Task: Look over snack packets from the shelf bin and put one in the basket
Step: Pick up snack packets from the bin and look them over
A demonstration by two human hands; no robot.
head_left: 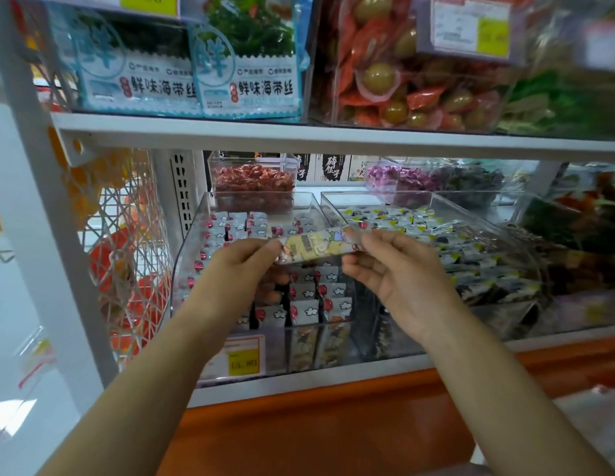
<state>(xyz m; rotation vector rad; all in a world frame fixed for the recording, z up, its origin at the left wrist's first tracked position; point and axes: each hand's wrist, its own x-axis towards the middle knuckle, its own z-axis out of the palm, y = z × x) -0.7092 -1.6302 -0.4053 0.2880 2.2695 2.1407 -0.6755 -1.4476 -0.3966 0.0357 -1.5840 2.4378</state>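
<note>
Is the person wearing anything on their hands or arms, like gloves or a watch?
No. The left hand and right hand wear nothing: no gloves, rings or bracelets that I can see. The left forearm and right forearm are bare too, with no sleeves or watch in view.

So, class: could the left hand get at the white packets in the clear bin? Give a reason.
Probably yes: the clear bin is open-topped and the white packets lie uncovered just below the left hand. It would first have to release the yellow packet.
</note>
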